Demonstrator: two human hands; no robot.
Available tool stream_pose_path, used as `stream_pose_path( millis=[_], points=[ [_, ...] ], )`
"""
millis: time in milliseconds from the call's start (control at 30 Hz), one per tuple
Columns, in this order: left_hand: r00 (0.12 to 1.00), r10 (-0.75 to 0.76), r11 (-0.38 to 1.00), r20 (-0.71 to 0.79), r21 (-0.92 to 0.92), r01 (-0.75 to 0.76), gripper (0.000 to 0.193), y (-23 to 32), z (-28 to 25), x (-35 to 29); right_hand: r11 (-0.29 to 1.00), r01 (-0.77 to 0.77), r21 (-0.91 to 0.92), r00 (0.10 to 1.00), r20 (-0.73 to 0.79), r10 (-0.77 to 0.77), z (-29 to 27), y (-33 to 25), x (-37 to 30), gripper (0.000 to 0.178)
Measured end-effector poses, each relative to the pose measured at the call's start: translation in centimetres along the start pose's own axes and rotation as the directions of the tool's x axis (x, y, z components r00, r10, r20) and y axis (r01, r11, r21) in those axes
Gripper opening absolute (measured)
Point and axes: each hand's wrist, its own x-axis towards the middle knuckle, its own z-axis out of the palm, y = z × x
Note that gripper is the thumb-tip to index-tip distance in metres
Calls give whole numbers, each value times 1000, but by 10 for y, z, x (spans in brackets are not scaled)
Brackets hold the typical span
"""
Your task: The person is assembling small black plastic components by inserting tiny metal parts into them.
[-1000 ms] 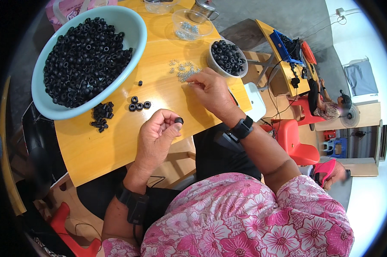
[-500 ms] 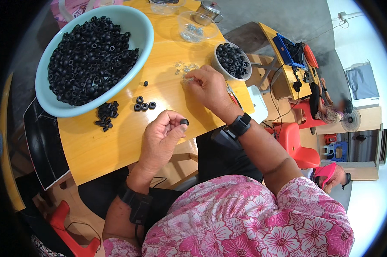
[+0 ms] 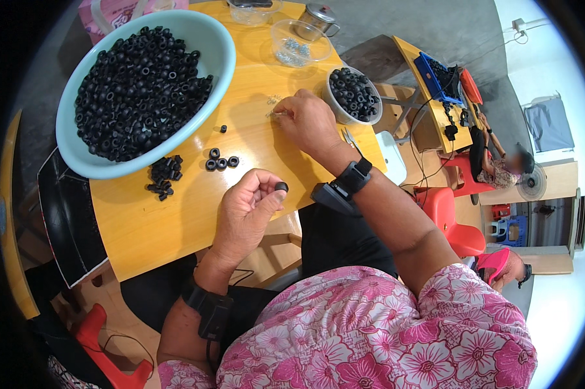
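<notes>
Near the table's front edge, my left hand (image 3: 248,206) pinches a small black round part (image 3: 281,187) between thumb and fingers. Farther off and to the right, my right hand (image 3: 310,124) reaches low over the table with its fingertips pressed together. They are at a scatter of small shiny metal pieces (image 3: 275,100), partly hidden by the hand; what the fingertips hold is too small to make out. Left of the hands lie several black rings (image 3: 222,163), a single black piece (image 3: 223,129) and a heap of small black parts (image 3: 166,170).
A big pale blue basin (image 3: 227,65) full of black parts stands far left on the yellow table (image 3: 137,240). At the right are a tub of black rings (image 3: 354,91), a clear bowl (image 3: 302,44), a metal mug (image 3: 317,21) and a pointed tool (image 3: 352,141).
My right hand has shifted slightly away and left over the metal pieces, its wrist turning. The left hand keeps its grip on the black part, nearly still.
</notes>
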Motion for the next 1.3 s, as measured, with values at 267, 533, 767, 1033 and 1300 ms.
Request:
stream_pose_path(
  millis=[267,533,767,1033,1300],
  points=[
    [1000,16,1000,11,-5,-16,12,-1,-1,0,993,0,114,999,-34,4,-4,4,-5,11],
    [1000,9,1000,6,-12,-9,12,1,0,0,995,39,88,999,-19,-38,-5,-2,-3,13],
    [1000,9,1000,9,-13,-9,11,0,-1,0,995,91,-29,996,15,-91,0,-7,-2,13],
    [999,36,999,-10,-4,-37,11,-2,-1,1,959,283,-8,959,-6,-283,8,-10,-3,8],
    [995,73,996,-70,-48,-76,11,-2,1,2,842,539,-18,840,-62,-539,8,-17,-20,10]
  ],
)
